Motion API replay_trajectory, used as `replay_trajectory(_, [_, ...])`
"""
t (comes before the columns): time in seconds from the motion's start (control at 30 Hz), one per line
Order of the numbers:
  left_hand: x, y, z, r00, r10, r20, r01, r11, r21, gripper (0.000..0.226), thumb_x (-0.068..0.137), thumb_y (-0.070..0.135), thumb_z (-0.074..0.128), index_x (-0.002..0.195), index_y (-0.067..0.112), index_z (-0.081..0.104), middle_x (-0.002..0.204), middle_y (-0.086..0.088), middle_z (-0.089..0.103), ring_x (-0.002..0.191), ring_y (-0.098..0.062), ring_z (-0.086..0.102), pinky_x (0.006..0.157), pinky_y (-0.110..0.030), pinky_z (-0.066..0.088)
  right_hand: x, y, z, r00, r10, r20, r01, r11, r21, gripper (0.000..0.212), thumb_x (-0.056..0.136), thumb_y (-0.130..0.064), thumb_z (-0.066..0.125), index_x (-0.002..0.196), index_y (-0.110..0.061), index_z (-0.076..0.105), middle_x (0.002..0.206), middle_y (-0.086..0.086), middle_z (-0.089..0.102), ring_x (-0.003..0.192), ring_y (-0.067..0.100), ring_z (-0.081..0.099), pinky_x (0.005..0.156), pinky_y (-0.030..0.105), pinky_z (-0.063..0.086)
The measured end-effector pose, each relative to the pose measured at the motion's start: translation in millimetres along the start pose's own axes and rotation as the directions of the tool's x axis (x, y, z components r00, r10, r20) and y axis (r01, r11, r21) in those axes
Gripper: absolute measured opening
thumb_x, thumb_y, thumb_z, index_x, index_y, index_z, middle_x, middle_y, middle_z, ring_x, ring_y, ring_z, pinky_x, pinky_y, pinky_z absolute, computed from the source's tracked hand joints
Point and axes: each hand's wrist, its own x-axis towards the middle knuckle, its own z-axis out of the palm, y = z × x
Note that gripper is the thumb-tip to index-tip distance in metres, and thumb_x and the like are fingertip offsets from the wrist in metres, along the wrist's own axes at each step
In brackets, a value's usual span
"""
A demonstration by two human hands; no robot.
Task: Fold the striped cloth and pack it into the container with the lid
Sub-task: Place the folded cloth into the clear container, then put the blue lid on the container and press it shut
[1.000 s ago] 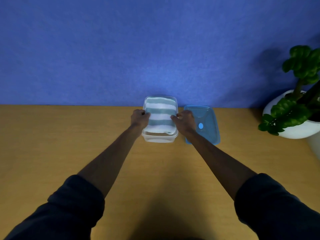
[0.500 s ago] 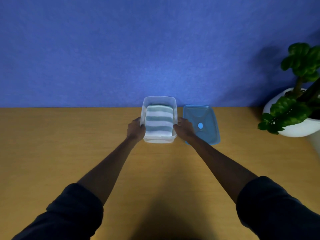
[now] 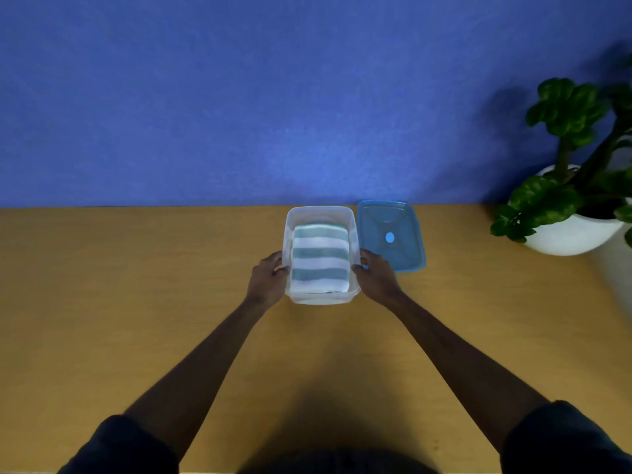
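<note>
Sleeves: dark, at the bottom corners of the frame, arms bare from there up to the box.
Left hand (image 3: 268, 280): curled on the left wall of the box, near its front corner. Fingers touch the rim. Looks like a light hold on the box, not on the cloth.
Right hand (image 3: 375, 277): same on the right wall, fingertips at the rim. It also covers the front left corner of the lid, can't tell if it touches it.
Clear box (image 3: 321, 299): center of the frame, open top, sits on the wood table (image 3: 136, 285).
Inside the box: the striped cloth (image 3: 320, 260), folded, green & white bands. It lies flat and fills most of the floor. A small gap shows at the far end. Nothing else inside.
Cloth top vs rim: seems lower than the rim, but the near edge is close to the front wall.
Blue lid (image 3: 391, 234): off the box, flat on the table, just beside the box on its right.
Plant (image 3: 564, 200): white pot, far right of the frame, well apart from the box.
Wall (image 3: 239, 97): blue, upper half of the frame.
Task so far: I think fold & pack are done; lid not yet on.
Could go wrong 1: cloth puffs back up, so the lid may not snap shut.
Could go wrong 2: a cloth edge gets pinched under the lid rim.
Could go wrong 3: box is light, may slide if only one hand lets go to grab the lid.
</note>
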Motion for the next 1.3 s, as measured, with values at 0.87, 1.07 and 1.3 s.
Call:
replay_trajectory(0.87, [-103.2,-24.3,38.8,0.997,-0.045,0.057,0.053,0.987,-0.149,0.038,0.091,0.006,0.051,0.128,0.012,0.058,0.116,-0.002,0.067,0.101,-0.018,0.065,0.086,-0.039,0.055,-98.7,65.1,-4.8,0.999,0.01,0.052,-0.012,0.999,0.043,0.047,0.087,-0.029,0.053,0.133,-0.02,0.051,0.126,0.003,0.066,0.102,0.026,0.068,0.089,0.055,0.054])
replay_trajectory(1.07, [-95.8,-27.8,31.9,0.989,-0.124,0.081,0.138,0.972,-0.192,0.046,0.085,0.02,0.066,0.128,0.009,0.056,0.114,-0.005,0.068,0.103,-0.022,0.066,0.085,-0.037,0.054,-73.9,68.8,-28.3,0.993,0.1,-0.066,-0.093,0.99,0.105,0.047,0.085,-0.049,0.064,0.121,-0.018,0.063,0.111,0.001,0.072,0.1,0.02,0.067,0.092,0.039,0.051])
replay_trajectory(1.3, [-78.2,-21.3,26.6,0.988,-0.151,-0.03,0.143,0.97,-0.198,0.046,0.088,0.018,0.064,0.132,0.01,0.052,0.117,-0.007,0.065,0.1,-0.017,0.061,0.082,-0.026,0.047,-17.3,86.7,-52.9,0.947,0.217,-0.237,-0.208,0.976,0.064,0.05,0.081,-0.039,0.067,0.123,-0.013,0.061,0.118,0.006,0.069,0.112,0.03,0.061,0.093,0.039,0.047])
